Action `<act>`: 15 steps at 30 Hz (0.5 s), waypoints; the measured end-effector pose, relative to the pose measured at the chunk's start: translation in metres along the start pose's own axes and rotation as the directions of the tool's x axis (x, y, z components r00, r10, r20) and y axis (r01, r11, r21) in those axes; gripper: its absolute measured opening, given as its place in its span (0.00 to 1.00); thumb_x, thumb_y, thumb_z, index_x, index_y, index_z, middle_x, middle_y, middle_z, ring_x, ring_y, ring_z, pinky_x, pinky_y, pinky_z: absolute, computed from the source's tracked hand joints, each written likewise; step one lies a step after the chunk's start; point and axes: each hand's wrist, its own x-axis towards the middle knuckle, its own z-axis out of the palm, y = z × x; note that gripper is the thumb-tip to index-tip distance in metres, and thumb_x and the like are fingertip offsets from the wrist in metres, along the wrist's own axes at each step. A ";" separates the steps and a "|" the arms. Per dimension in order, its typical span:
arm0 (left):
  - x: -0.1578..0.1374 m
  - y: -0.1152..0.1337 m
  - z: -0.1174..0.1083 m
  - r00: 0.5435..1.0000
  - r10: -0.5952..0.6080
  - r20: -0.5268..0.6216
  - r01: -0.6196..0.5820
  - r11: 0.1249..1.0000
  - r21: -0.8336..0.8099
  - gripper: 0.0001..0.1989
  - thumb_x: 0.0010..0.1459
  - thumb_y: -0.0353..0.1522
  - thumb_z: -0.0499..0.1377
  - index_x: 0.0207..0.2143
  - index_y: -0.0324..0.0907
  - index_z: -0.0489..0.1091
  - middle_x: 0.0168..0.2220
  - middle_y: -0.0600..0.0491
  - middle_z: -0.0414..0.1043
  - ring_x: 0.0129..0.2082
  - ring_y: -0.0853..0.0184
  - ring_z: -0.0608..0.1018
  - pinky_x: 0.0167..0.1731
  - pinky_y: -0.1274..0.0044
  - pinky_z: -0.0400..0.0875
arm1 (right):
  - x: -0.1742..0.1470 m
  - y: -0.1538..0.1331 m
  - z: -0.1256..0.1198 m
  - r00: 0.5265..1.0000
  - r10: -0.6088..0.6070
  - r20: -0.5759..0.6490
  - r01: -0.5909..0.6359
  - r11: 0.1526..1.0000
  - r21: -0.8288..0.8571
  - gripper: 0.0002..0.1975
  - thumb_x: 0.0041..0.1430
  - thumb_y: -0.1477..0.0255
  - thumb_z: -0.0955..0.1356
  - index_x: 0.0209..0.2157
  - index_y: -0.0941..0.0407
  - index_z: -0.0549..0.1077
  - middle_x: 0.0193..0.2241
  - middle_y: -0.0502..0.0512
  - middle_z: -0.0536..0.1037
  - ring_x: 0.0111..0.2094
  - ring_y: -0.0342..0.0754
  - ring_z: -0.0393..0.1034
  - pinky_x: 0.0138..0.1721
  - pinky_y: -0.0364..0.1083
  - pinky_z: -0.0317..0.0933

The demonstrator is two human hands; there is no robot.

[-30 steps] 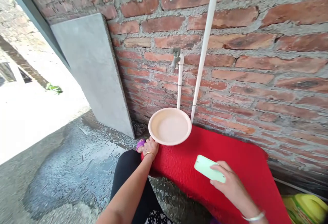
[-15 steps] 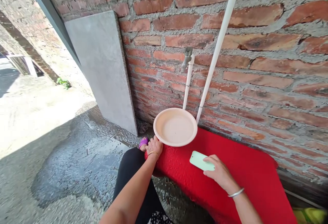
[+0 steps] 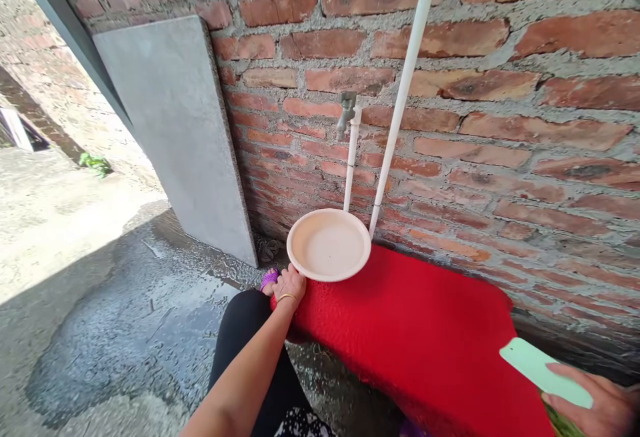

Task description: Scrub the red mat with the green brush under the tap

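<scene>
My left hand (image 3: 291,285) is closed over the corner of a bench covered with a red cloth (image 3: 410,317), right beside the rim of a shallow cream plastic basin (image 3: 330,250). Its fingertips are partly hidden. The basin stands at the bench's left end with nothing visible in it except a tiny dark speck. At the lower right, my right hand (image 3: 600,397) grips a flat mint-green rectangular object (image 3: 533,365) with rounded corners and a small dark dot near one end. This hand is beyond the bench's right end and slightly blurred.
A grey tap (image 3: 347,113) on a white pipe comes off the brick wall (image 3: 500,157) above the basin. Another white pipe (image 3: 400,117) runs up beside it. A grey slab (image 3: 175,130) leans at left, over wet ground (image 3: 150,317).
My right hand has carried the mint-green object from above the middle of the red cloth to the bench's right end. My left hand stays at the corner. The view has turned slightly right.
</scene>
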 end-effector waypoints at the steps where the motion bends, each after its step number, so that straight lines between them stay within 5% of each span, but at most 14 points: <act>1: 0.000 0.000 0.000 1.000 0.001 0.003 -0.001 1.000 0.003 0.25 0.76 0.40 0.41 0.62 0.42 0.70 0.60 0.37 0.74 0.63 0.50 0.76 0.58 0.60 0.68 | 0.000 -0.023 0.012 0.997 0.062 -0.033 -0.063 0.998 -0.008 0.16 0.34 0.58 0.75 0.32 0.33 0.81 0.34 0.58 0.82 0.42 0.70 0.79 0.46 0.66 0.70; 3: -0.001 0.000 -0.001 1.000 -0.002 0.005 0.002 1.000 0.007 0.26 0.76 0.40 0.41 0.62 0.42 0.70 0.61 0.37 0.74 0.63 0.50 0.76 0.58 0.61 0.68 | 0.001 -0.079 0.046 0.992 0.117 0.043 -0.118 0.993 0.024 0.17 0.36 0.56 0.74 0.35 0.37 0.83 0.40 0.58 0.83 0.41 0.68 0.79 0.42 0.64 0.72; 9: -0.004 0.001 -0.004 1.000 0.019 -0.001 -0.019 1.000 0.009 0.26 0.76 0.39 0.40 0.62 0.41 0.70 0.62 0.36 0.73 0.63 0.50 0.76 0.59 0.60 0.68 | 0.010 -0.233 0.159 0.926 -0.118 0.359 0.046 0.978 0.204 0.20 0.43 0.66 0.70 0.41 0.49 0.83 0.43 0.55 0.79 0.45 0.57 0.78 0.48 0.53 0.72; 12: -0.005 0.001 -0.006 1.000 0.022 0.019 -0.022 1.000 0.005 0.25 0.76 0.38 0.40 0.63 0.41 0.69 0.63 0.36 0.72 0.63 0.50 0.76 0.60 0.59 0.68 | 0.014 -0.267 0.195 0.882 -0.201 0.426 0.107 0.966 0.234 0.21 0.43 0.71 0.70 0.42 0.51 0.82 0.43 0.54 0.78 0.45 0.54 0.77 0.51 0.51 0.71; 15: -0.005 0.000 -0.006 0.999 0.022 0.038 -0.022 1.000 -0.006 0.25 0.76 0.39 0.41 0.64 0.42 0.69 0.64 0.36 0.71 0.64 0.50 0.75 0.61 0.59 0.67 | 0.019 -0.269 0.209 0.868 -0.215 0.447 0.116 0.964 0.240 0.21 0.42 0.72 0.70 0.42 0.51 0.82 0.43 0.54 0.77 0.45 0.54 0.76 0.50 0.51 0.71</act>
